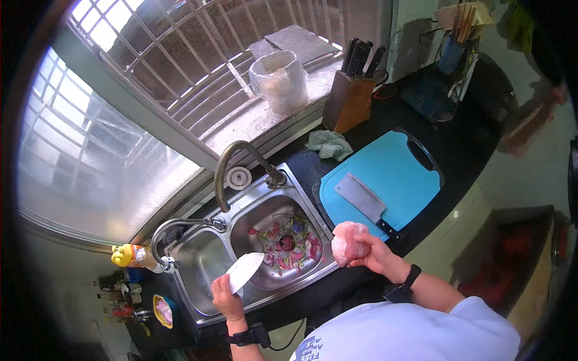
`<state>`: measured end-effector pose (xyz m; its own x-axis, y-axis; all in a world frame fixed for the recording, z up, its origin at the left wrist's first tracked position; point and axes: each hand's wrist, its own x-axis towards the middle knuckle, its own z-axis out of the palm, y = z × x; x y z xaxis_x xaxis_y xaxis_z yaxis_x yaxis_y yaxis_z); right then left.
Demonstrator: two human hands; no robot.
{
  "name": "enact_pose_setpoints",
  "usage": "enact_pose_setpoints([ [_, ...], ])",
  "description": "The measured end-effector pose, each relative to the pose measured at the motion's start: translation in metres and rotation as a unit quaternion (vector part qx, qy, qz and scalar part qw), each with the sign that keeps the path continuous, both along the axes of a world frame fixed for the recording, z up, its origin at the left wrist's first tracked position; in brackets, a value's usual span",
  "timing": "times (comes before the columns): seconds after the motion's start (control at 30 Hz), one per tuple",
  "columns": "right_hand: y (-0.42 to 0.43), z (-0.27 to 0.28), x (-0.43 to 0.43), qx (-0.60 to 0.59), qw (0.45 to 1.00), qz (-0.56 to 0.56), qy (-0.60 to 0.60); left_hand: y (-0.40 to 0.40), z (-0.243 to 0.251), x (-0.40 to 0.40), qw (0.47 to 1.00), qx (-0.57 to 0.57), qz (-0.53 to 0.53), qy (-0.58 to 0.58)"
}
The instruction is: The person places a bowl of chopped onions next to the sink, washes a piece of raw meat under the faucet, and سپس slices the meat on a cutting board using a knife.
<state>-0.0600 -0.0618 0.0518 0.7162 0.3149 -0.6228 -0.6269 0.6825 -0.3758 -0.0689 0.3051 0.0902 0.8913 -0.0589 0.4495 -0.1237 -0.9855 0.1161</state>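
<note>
My left hand (228,298) grips the rim of a white plate (245,270), tilted over the double stainless-steel sink (266,298). In my right hand (377,257) is a piece of raw meat (348,242), held in the air between the sink and a blue cutting board (406,185). A cleaver (361,197) with a black handle lies flat on the board, its handle end near the meat. Pink and green vegetable scraps (293,257) are strewn in the right basin around the drain. Two faucets stand behind the sink.
Behind the board are a green cloth (330,145) and a wooden knife block (348,103). A yellow-capped bottle (131,256) stands left of the sink, with a basket (163,311) nearer me. A curved faucet (219,180) arches over the basins. Utensils in a blue holder (450,56) stand far right.
</note>
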Motion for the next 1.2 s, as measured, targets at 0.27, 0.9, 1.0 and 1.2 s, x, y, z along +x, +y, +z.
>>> enact_pose_setpoints([
  [0.27, -0.029, -0.002, 0.009, 0.009, 1.0, -0.019, 0.002, -0.029, -0.007, 0.026, 1.0, -0.011, -0.009, 0.025],
  [0.9, -0.128, 0.004, 0.066, -0.018, 0.999, -0.028, -0.031, -0.211, -0.111, 0.158, 0.6, -0.765, 0.112, 0.204],
  [1.0, -0.137, 0.011, 0.073, -0.026, 0.998, -0.049, -0.038, -0.231, -0.143, 0.207, 0.649, -0.737, 0.134, 0.13],
  [1.2, -0.15, 0.005, 0.079, -0.025, 0.996, -0.071, -0.043, -0.238, -0.153, 0.241, 0.702, -0.677, 0.179, 0.125],
])
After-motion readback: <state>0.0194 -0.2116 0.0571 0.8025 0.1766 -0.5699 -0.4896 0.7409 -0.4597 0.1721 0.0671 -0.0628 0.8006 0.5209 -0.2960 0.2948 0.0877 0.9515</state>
